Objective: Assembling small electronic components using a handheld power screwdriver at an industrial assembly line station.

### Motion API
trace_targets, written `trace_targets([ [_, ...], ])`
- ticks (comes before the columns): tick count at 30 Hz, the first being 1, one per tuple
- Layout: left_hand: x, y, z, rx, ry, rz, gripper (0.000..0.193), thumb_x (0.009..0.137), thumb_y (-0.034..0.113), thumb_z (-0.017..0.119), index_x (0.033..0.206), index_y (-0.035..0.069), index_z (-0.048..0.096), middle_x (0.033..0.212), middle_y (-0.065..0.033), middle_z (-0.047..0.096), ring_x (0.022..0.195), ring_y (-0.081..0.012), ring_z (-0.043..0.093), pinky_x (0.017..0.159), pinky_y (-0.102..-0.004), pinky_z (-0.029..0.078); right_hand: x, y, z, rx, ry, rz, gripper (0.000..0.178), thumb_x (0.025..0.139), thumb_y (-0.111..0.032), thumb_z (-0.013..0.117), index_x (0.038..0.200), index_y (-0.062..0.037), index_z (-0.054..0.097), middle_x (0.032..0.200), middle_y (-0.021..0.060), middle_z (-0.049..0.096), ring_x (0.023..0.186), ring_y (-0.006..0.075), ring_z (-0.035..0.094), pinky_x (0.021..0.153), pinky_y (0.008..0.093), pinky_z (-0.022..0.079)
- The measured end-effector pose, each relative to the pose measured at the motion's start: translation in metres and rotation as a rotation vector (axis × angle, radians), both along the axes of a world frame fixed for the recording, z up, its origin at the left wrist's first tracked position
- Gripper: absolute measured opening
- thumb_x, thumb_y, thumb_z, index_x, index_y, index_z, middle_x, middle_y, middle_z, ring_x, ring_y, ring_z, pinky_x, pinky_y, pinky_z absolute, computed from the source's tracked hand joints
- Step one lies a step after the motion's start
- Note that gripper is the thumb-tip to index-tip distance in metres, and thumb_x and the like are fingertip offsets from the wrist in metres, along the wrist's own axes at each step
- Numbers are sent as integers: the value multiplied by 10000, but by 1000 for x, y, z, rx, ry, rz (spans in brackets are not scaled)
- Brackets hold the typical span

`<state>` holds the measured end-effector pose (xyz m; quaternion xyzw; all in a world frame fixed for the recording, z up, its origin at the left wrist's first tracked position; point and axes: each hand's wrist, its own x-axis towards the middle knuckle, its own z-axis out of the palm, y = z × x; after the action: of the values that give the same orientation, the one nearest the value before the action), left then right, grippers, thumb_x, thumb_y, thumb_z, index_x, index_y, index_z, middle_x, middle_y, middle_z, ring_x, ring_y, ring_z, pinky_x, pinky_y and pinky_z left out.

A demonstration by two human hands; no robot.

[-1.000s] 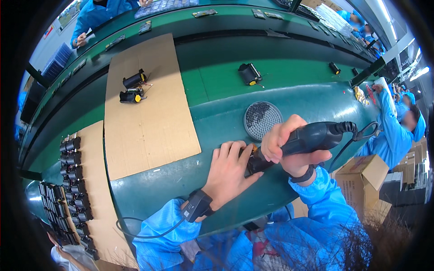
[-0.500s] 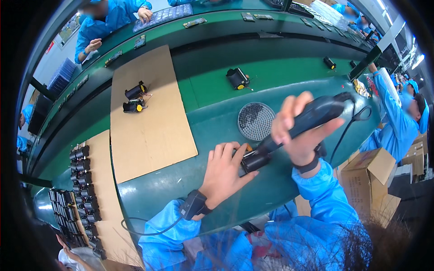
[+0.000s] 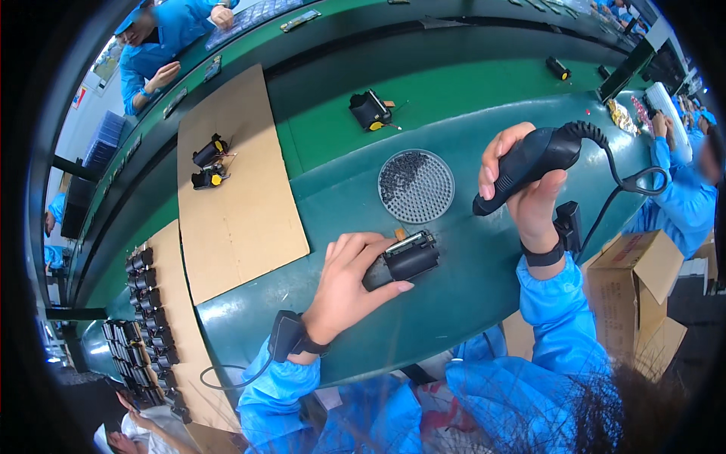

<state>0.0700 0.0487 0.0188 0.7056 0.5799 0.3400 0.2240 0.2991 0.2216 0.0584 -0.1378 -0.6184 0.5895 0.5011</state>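
Gripping black corded tool (image 3: 533,160) in fingers of right hand (image 3: 534,206), clear of black housing (image 3: 412,262) held between thumb and fingers of left hand (image 3: 346,281), with round gray tray (image 3: 432,203) beyond those fingertips.

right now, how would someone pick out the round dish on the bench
On the green bench, find the wider cardboard sheet and the black tool in the right hand. Between them sits the grey dish, holding tiny black pieces. Its round outline sets it apart from the black housing nearby.
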Motion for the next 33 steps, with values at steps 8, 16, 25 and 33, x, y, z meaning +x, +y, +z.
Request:
trace_targets([
  [8, -2, 3, -6, -16, 38, -20, 620, 796, 459, 743, 1218, 13, 657, 1166, -129, 605, 1063, -320, 537, 967, -406, 388, 3, -4, 1, -34, 13, 22, 841, 762, -778, 662, 1073, -9, 524, 809, 105, 608, 663, 141, 595, 586, 266, 504],
  [16, -3, 8, -7, -45, 50, -25, 641, 776, 453, 765, 1226, 13, 645, 1182, -118, 600, 1096, -324, 534, 950, -410, 395, 2, -4, -2, -54, 21, 40, 827, 740, -748, 715, 1075, -14, 532, 816, 90, 616, 662, 126, 588, 586, 257, 495],
  [25, 0, -11, 37, 117, -247, 36, 752, 793, 599, 721, 1228, -4, 618, 1128, -146, 606, 1053, -328, 550, 922, -417, 437, 2, -4, -9, -54, 40, 21, 839, 736, -774, 688, 1076, -27, 515, 800, 89, 601, 653, 134, 586, 579, 261, 493],
  [33, -2, -24, 66, 207, -282, 27, 805, 784, 649, 701, 1251, -2, 616, 1137, -134, 617, 1033, -312, 550, 917, -413, 441, 1, -5, -6, -21, 19, -32, 836, 767, -805, 618, 1054, -32, 478, 772, 84, 580, 639, 136, 592, 566, 257, 499],
])
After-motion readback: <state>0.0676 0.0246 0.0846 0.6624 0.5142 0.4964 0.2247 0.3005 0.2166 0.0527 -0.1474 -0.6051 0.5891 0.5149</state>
